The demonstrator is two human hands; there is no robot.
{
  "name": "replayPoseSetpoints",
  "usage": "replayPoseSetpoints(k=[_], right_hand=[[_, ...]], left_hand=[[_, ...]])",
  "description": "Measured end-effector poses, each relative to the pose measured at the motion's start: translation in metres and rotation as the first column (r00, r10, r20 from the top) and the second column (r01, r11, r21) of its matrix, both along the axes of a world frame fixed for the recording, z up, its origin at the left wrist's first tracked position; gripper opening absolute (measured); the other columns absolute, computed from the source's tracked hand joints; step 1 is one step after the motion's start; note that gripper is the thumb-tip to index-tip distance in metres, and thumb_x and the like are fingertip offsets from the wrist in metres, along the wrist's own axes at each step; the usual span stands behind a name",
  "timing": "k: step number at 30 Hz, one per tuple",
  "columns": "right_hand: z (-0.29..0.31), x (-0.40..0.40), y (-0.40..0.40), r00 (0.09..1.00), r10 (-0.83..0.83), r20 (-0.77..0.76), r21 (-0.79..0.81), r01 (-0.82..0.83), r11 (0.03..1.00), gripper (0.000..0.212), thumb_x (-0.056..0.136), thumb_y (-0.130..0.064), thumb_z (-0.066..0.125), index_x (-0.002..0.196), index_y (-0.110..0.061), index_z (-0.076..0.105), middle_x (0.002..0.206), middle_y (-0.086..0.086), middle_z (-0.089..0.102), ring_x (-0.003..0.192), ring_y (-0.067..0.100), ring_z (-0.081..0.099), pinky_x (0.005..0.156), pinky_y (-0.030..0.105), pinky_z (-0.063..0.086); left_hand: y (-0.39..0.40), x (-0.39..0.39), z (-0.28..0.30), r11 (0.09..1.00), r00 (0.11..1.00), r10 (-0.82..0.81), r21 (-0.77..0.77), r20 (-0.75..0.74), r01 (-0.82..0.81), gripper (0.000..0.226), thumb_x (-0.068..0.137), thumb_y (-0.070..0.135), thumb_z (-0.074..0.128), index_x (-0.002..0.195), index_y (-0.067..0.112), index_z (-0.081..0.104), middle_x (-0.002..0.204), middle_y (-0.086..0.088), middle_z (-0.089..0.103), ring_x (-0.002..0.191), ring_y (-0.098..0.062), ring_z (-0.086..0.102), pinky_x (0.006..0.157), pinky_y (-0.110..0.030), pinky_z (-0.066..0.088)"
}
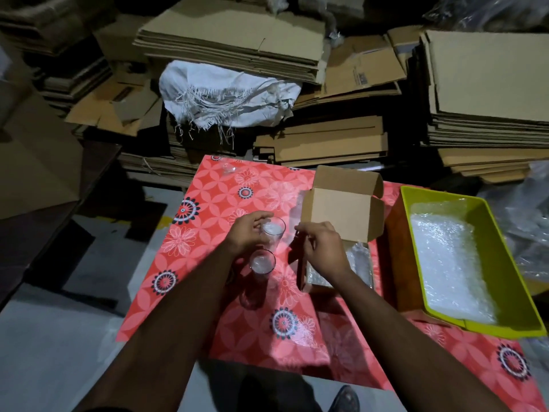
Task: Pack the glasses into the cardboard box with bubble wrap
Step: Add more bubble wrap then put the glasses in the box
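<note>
Head cam looks down on a table with a red flowery cover, and it's pretty tight around it. Two glasses stand near the middle of the table, each with something white stuffed inside: the far glass and the near glass, just beside each other. The left hand has its fingers curled round the far glass at the rim. The right hand hovers just right of it with thumb and forefinger pinched together on what looks like clear wrap, hard to tell exactly. Right under that hand sits the cardboard box, lid flaps standing up on the far side, with bubble wrap already lining the inside. Just beside the box, along the table's right edge, there's a yellow-green tray holding more bubble wrap sheets, and its near corner hangs out past the edge. The left part of the table and the near edge are the open room. Past the far edge it's stacks of flattened cardboard and a white sack pushed up close.
</note>
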State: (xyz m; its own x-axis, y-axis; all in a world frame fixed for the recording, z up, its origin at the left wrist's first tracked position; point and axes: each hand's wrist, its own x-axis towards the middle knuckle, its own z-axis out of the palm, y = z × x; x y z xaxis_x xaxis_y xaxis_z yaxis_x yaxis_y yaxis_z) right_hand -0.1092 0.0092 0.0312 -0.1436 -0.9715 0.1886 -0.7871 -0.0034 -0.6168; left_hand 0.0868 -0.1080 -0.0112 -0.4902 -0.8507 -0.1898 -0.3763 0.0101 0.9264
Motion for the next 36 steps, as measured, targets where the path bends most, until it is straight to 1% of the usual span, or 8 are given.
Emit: replayPoseSetpoints(k=[3,8,12,17,22,26,29,36], right_hand=[[0.006,-0.017,0.01,0.999,0.04,0.027,-0.059,-0.039,0.998,0.055,0.079,-0.001,0.066,0.131,-0.019,0.065,0.124,0.0,0.069,0.11,0.02,0.057,0.094,0.036,0.052],[0.032,-0.036,0.016,0.962,0.271,-0.024,0.031,-0.27,0.962,0.105,0.069,-0.03,0.09,0.156,-0.027,0.031,0.16,-0.005,0.035,0.138,0.016,0.038,0.112,0.027,0.033],[0.042,-0.048,0.021,0.942,0.317,-0.107,0.025,-0.316,0.948,0.102,0.065,-0.041,0.09,0.151,-0.028,0.037,0.15,-0.006,0.048,0.125,0.017,0.044,0.102,0.027,0.038],[0.043,-0.075,0.032,0.956,0.262,-0.131,0.016,-0.263,0.965,0.07,0.07,-0.027,0.082,0.134,-0.022,0.056,0.127,-0.002,0.064,0.113,0.019,0.058,0.092,0.03,0.049],[0.035,-0.096,0.037,0.947,0.318,-0.051,0.156,-0.307,0.939,0.104,0.055,-0.043,0.092,0.146,-0.023,0.045,0.137,-0.001,0.051,0.119,0.016,0.055,0.098,0.032,0.05],[0.02,-0.101,0.045,0.956,0.28,-0.085,0.203,-0.259,0.944,0.111,0.051,-0.043,0.086,0.148,-0.027,0.035,0.134,-0.001,0.041,0.111,0.024,0.058,0.092,0.039,0.053],[0.011,-0.107,0.047,0.973,0.199,-0.116,0.257,-0.164,0.952,0.109,0.054,-0.042,0.086,0.148,-0.02,0.034,0.135,0.005,0.042,0.118,0.027,0.055,0.097,0.037,0.05],[-0.017,-0.113,0.045,0.967,0.118,-0.226,0.468,0.001,0.884,0.098,0.055,-0.041,0.083,0.137,-0.017,0.034,0.127,0.013,0.053,0.11,0.032,0.058,0.088,0.033,0.051]], left_hand=[[0.004,-0.001,0.02,0.999,1.0,0.0,-0.046,-0.011,-0.001,0.069,0.072,-0.003,0.084,0.135,0.011,0.059,0.113,0.001,0.064,0.105,-0.011,0.061,0.083,-0.01,0.05],[0.022,-0.018,0.054,1.0,0.995,-0.023,-0.018,-0.101,0.021,0.059,0.077,0.011,0.085,0.132,0.015,0.063,0.089,0.009,0.067,0.082,-0.004,0.064,0.076,-0.023,0.054],[0.049,-0.049,0.067,0.999,0.981,-0.043,-0.009,-0.188,0.042,0.046,0.082,0.005,0.079,0.126,0.005,0.065,0.102,-0.001,0.077,0.098,-0.017,0.072,0.084,-0.027,0.058],[0.074,-0.08,0.057,0.996,0.975,0.004,0.09,-0.223,0.016,0.046,0.084,0.002,0.076,0.127,0.0,0.061,0.11,-0.013,0.075,0.099,-0.02,0.073,0.082,-0.026,0.056],[0.086,-0.103,0.05,0.981,0.964,0.08,0.193,-0.255,-0.031,0.042,0.084,0.019,0.08,0.12,0.001,0.067,0.108,-0.016,0.075,0.099,-0.028,0.073,0.084,-0.036,0.057],[0.092,-0.119,0.042,0.98,0.976,0.091,0.192,-0.199,-0.052,0.048,0.074,0.038,0.083,0.111,0.009,0.073,0.104,-0.017,0.075,0.098,-0.032,0.072,0.09,-0.043,0.057],[0.094,-0.125,0.04,0.983,0.986,0.112,0.161,-0.124,-0.091,0.059,0.081,0.04,0.078,0.127,0.006,0.065,0.109,-0.01,0.074,0.098,-0.023,0.073,0.09,-0.039,0.059],[0.089,-0.069,0.046,0.984,0.963,0.03,-0.177,0.269,0.019,0.053,0.084,0.029,0.079,0.132,0.014,0.062,0.123,0.003,0.066,0.11,-0.01,0.06,0.098,-0.027,0.046]])
